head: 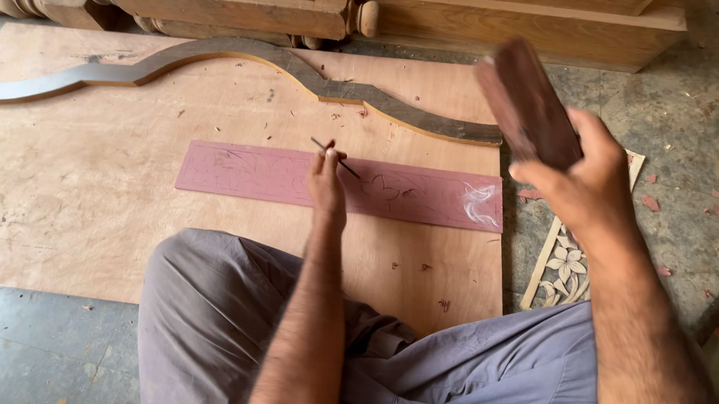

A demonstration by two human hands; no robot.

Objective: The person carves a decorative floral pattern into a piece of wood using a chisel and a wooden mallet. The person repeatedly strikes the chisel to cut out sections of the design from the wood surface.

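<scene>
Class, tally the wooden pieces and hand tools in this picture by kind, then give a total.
Pink marked plank: 1
Curved moulding: 1
Carved floral panel: 1
Plywood sheet: 1
Thin chisel, left hand: 1
Wooden mallet block, right hand: 1
Total: 6

A thin dark chisel (pixel 335 157) slants onto a long flat reddish strip (pixel 423 198) marked with flower outlines, lying on the plywood board (pixel 81 192), while a dark reddish wooden block (pixel 526 104) is raised, tilted.

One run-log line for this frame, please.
left hand: holds thin metal chisel on long reddish wooden strip | right hand: raised, grips dark wooden block mallet | base: plywood sheet
</scene>
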